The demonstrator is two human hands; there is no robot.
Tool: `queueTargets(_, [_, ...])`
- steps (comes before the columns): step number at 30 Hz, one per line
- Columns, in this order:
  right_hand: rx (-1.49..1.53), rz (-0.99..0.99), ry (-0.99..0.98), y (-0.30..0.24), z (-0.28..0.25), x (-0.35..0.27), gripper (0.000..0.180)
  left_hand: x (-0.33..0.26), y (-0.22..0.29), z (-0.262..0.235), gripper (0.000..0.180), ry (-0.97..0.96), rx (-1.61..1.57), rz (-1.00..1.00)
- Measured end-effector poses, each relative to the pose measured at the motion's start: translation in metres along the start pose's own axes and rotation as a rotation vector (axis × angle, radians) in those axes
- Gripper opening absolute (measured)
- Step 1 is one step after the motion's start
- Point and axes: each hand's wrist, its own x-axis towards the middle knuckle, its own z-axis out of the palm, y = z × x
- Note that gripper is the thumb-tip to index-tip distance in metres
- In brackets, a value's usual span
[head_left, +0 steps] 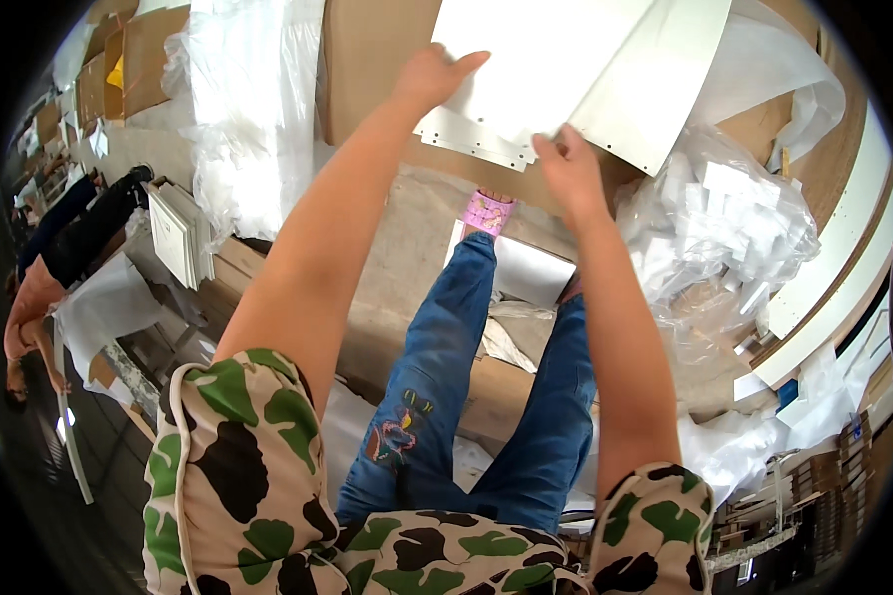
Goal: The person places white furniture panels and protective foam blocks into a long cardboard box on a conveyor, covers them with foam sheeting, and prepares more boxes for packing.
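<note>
**Two hands on a flat white panel above a cardboard box**

Where the fingers meet the sheet, a flat white metal panel with a row of small holes along its lower edge (536,74) is gripped from both sides. The left hand (435,76) is laid on the panel's left edge, at about ten o'clock from the frame's centre, with the fingers stretched out flat across the white surface and the thumb underneath, out of sight. The right hand (569,169) is closed over the panel's lower corner at about twelve o'clock, the fingertips curled onto the perforated edge; how tightly they are pinched cannot be told.

A second white panel (665,84), tilted, is seen just beside the first, at one o'clock, its edge overlapping it. Both panels are held over a large brown cardboard box (367,59). Below the hands, blue jeans with a coloured patch (437,377) and a pink patterned slipper (486,211) are visible, the slipper just under the right hand.

At three o'clock, crumpled clear plastic wrapping holding small white pieces (734,218) is piled up. At ten o'clock a bundle of clear plastic film (238,109) is standing, and a stack of white square frames (184,233) is placed near it. At nine o'clock another person in dark trousers (69,243) is bent over.
</note>
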Motion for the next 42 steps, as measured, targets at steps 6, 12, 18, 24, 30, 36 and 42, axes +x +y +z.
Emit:
queueTargets(6, [-0.024,-0.033,0.262,0.034,0.058,0.004,0.059,-0.012,-0.068,0.005,0.086,0.1,0.306,0.07])
queueTargets(12, [-0.068,0.138,0.145,0.03,0.04,0.003,0.055,-0.04,-0.069,0.059,0.066,0.399,0.123,0.176])
queueTargets(18, [0.056,0.181,0.168,0.013,0.003,-0.012,0.057,-0.071,-0.037,0.045,0.058,0.281,-0.092,-0.004])
queueTargets(24, [0.607,0.216,-0.006,-0.014,-0.046,-0.091,0.041,-0.132,-0.021,0.007,0.052,-0.35,-0.65,-0.099])
queueTargets(30, [1.564,-0.025,0.047,0.046,-0.102,-0.269,0.058,-0.268,0.073,0.024,0.036,-0.824,-1.052,-0.232])
queueTargets(36, [1.481,0.014,0.349,0.0,-0.094,-0.325,0.046,-0.356,0.115,0.036,0.038,-1.01,-0.99,-0.194])
queueTargets(42, [1.025,-0.159,0.703,-0.067,-0.133,-0.409,0.051,-0.257,0.149,0.015,0.058,-0.743,-1.732,-0.344])
